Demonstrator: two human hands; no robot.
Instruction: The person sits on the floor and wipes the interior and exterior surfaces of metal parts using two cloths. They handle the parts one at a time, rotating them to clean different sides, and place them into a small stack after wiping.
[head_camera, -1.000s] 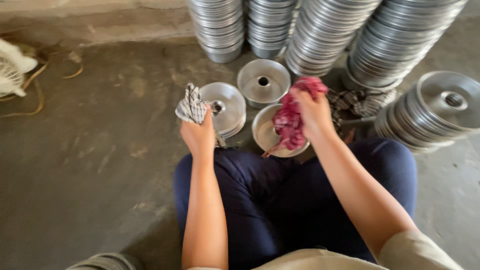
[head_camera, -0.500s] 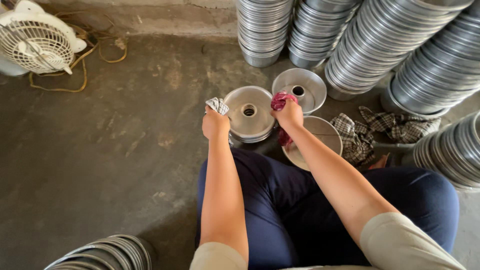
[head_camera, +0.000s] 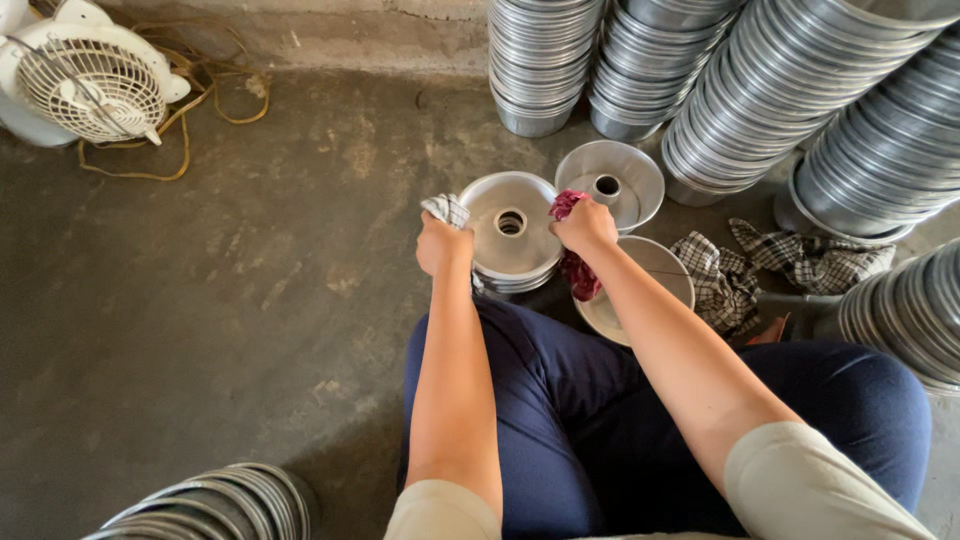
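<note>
- Left hand (head_camera: 443, 245) is closed around a checked rag (head_camera: 447, 209), pressed to the 9 o'clock rim of the top ring pan (head_camera: 510, 228).
- Right hand (head_camera: 585, 226) grips a red rag (head_camera: 574, 262) at the pan's 3 o'clock rim.
- The pan is dull aluminium, round, with a centre tube; it tops a short stack on the rough concrete floor (head_camera: 250, 300).
- At 12 to 3 o'clock stand tall stacks (head_camera: 760, 100) of pans; a white fan (head_camera: 85, 85) sits at 10 o'clock.
- Since half a second ago both hands stay on the pan; the view has dropped slightly.
</note>
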